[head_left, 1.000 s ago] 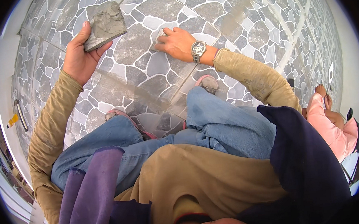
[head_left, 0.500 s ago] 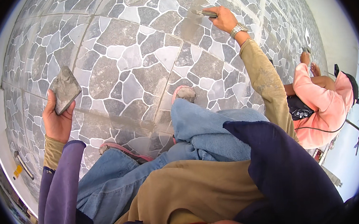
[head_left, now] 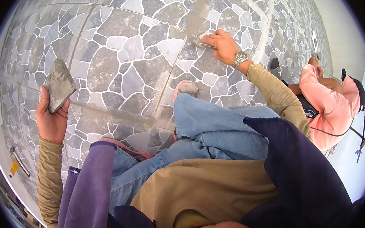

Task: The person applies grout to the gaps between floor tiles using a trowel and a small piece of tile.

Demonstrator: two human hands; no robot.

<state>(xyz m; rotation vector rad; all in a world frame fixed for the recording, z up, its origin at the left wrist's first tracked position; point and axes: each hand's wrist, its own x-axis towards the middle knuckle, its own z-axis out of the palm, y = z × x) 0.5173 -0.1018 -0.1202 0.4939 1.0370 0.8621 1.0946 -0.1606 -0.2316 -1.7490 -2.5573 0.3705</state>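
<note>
My left hand (head_left: 52, 122) grips a flat, squarish piece of board (head_left: 60, 90) from its near edge, thumb on top. Wet-looking grey grout (head_left: 60, 79) is heaped on it, and it is held above the floor. Farther out and to the right, my right hand (head_left: 225, 48) is closed on a thin flat scraper (head_left: 204, 42). The scraper's blade end meets the tiled floor (head_left: 147, 80) near a corner where joints cross. A grey smear of grout (head_left: 195, 20) runs along the joint beyond it.
A co-worker in a pink top (head_left: 326, 101) crouches at the right beside a pale wall (head_left: 338, 25). My pink-strapped sandal (head_left: 186, 88) stands on the tiles. At the left edge lie a yellow item (head_left: 14, 168) and a long-handled tool (head_left: 21, 162).
My right hand has come nearer to me with the scraper, down toward the joint crossing. The left hand and its board have shifted slightly left.
</note>
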